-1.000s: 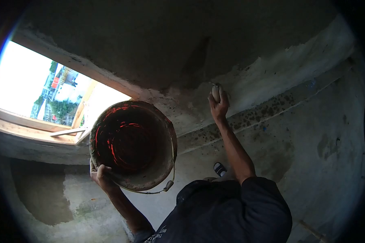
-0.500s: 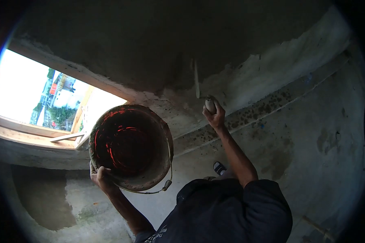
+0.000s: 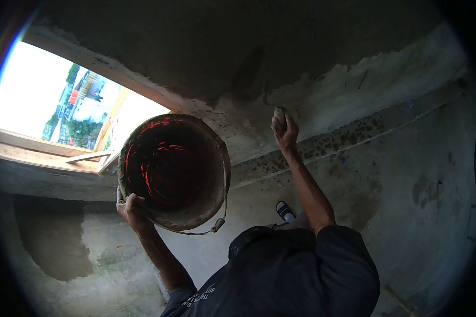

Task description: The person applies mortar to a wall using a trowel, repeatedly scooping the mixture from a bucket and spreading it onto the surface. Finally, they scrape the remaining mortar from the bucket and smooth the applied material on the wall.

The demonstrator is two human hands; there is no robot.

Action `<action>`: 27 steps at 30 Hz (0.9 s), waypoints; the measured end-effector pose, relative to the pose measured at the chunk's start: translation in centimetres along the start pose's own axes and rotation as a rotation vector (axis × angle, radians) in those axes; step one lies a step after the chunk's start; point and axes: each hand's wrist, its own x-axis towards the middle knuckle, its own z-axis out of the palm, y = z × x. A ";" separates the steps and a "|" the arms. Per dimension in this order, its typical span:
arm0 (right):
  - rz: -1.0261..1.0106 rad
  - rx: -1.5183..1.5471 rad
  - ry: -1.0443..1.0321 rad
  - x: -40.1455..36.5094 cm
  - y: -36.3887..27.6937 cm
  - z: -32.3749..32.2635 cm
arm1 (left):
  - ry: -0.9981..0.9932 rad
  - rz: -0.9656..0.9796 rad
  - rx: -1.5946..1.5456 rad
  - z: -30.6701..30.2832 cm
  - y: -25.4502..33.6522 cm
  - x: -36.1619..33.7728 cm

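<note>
A large round bucket (image 3: 174,211) with dark plaster-crusted walls and red streaks inside is tilted so its mouth faces the camera. My left hand (image 3: 130,207) grips its lower left rim. The wire bail with a small grip (image 3: 218,225) hangs at the bucket's lower right. My right hand (image 3: 285,132) is closed round the light handle of a trowel (image 3: 280,117). The trowel's thin blade points up against the dark, wet-looking plaster (image 3: 211,58) and is hard to make out there.
At the left is a wood-framed window opening (image 3: 42,148) with a short slat at its corner. A ledge (image 3: 333,142) spotted with dark splatter runs along the wall's base. A sandalled foot (image 3: 285,211) stands on the floor. A stick (image 3: 401,300) lies at the lower right.
The bucket and both hands sit slightly higher in view. The trowel has turned, and its blade now shows only as a faint thin line instead of a light strip.
</note>
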 end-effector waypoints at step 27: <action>0.023 -0.165 -0.218 -4.7 1.3 2.2 | -0.277 -0.077 -0.285 0.4 -8.9 3.4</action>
